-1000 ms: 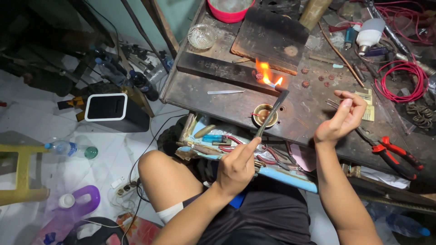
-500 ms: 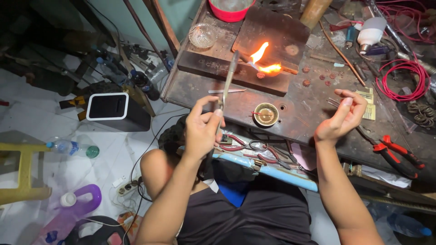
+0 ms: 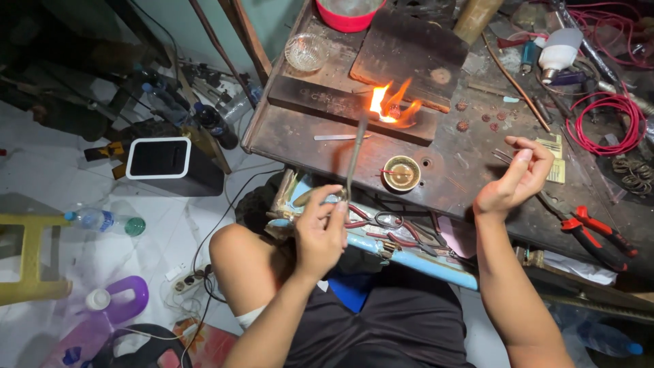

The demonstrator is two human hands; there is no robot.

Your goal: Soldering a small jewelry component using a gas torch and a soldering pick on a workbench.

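The left hand point(image 3: 320, 232) pinched a long torch point(image 3: 354, 158) in its fingers, its axis running up and away to the flame point(image 3: 387, 105) on the dark block point(image 3: 327, 107) across the desk point(image 3: 300, 140). The right hand point(image 3: 514, 178) hovered loosely curled, empty, farther right.
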